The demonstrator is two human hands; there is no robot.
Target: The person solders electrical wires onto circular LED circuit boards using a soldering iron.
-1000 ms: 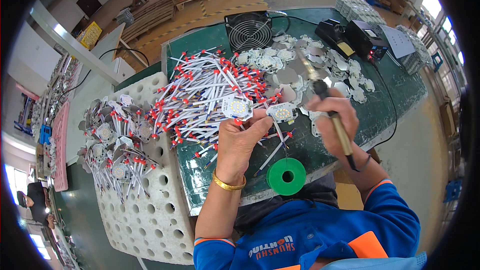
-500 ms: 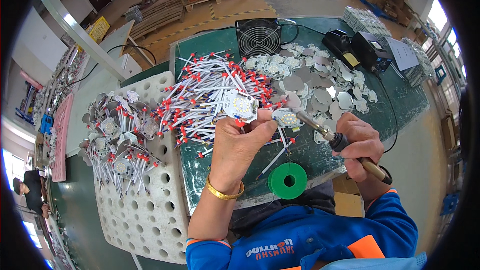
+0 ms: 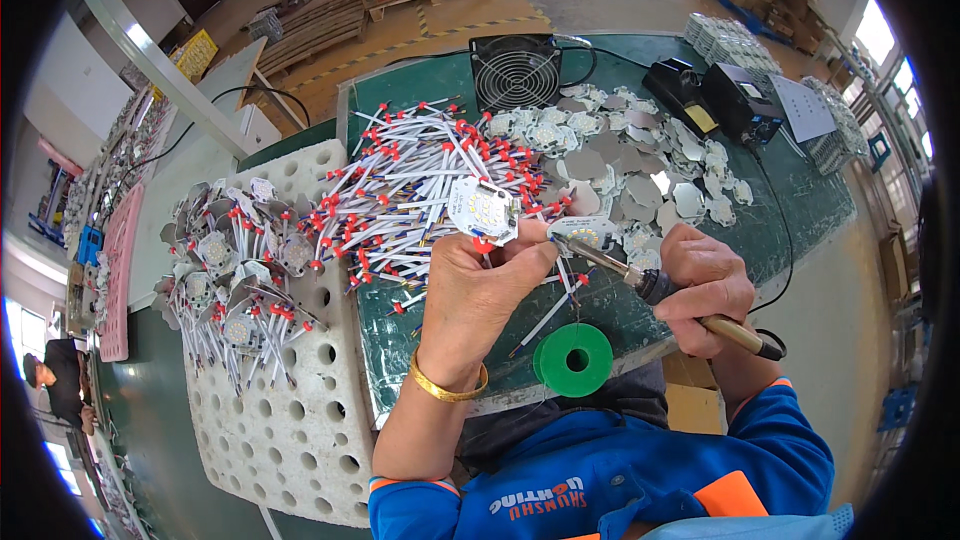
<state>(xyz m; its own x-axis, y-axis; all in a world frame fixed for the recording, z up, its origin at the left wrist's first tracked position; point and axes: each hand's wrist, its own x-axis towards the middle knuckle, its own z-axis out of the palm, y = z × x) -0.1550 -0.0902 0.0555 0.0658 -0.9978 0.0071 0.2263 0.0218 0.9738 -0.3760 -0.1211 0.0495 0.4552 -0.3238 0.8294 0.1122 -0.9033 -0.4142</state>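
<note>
My left hand is closed in a pinch on a white LED board with a red connector under its edge. At its thumb tip shows a second LED board; whether the fingers grip that one is hidden. My right hand is closed round a soldering iron, its metal tip reaching left to the second board, beside my left thumb. Whether the tip touches is too small to tell. In front of my left hand lies a green solder spool. White wires with red connectors are heaped behind that hand.
Loose LED boards pile up at the back right, near a black fan and a soldering station. To the left, wired boards rest on a white perforated panel. A person is at the far left.
The soldering iron has moved left and slightly down, its tip now at the second board by my left thumb. My left hand has barely shifted, and its board has tilted a little.
</note>
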